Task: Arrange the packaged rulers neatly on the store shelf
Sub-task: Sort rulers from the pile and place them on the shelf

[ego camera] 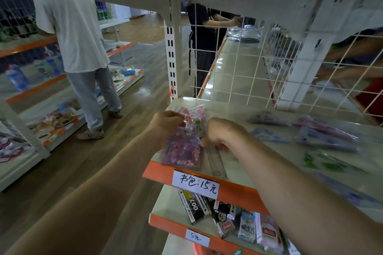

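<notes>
pink ruler packs (182, 150) lie long axis front-to-back on shelf (230, 111).

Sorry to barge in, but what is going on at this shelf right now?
A person is tidying stock at the left front corner of the shelf. The left hand pinches a pink and green pack at its top, above a pile of purple packs. The right hand has its fingers curled at the end of a clear ruler beside the pile; whether it grips it is unclear. More scattered packs lie to the right, not yet arranged.
</notes>
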`<state>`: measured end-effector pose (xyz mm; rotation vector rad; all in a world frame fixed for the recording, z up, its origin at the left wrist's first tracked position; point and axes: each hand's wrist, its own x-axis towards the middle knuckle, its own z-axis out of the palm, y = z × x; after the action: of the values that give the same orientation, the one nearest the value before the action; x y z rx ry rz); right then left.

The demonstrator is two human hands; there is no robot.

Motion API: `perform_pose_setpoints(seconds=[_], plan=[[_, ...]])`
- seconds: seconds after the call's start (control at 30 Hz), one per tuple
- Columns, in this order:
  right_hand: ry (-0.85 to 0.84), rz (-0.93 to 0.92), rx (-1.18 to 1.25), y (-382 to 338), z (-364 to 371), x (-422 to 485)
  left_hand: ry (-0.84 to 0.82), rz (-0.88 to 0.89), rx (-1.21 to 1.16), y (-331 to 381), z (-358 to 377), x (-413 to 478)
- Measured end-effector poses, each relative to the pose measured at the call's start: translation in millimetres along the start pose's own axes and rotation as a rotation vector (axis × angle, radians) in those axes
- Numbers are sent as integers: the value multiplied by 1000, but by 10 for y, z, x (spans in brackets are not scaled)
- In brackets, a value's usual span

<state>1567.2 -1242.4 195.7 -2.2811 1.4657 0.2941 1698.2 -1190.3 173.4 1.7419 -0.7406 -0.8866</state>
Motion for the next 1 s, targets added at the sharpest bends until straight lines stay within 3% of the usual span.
perform_pose_setpoints(seconds=[0.13, 0.27, 0.57, 0.8, 1.0], plan=[[-7, -9, -2, -55, 18, -2, 7, -8, -62, -4, 22, -15], [52, -31, -164, -63, 36, -83, 39, -25, -120, -28, 59, -37], [-156, -98, -330, -189, -5, -197, 34, -11, -139, -45, 125, -45], [-29, -63, -394, -178, 76, -36, 30, -52, -136, 29, 94, -69], [-30, -22, -278, -171, 96, -9, 67, -40, -83, 176, -71, -36]])
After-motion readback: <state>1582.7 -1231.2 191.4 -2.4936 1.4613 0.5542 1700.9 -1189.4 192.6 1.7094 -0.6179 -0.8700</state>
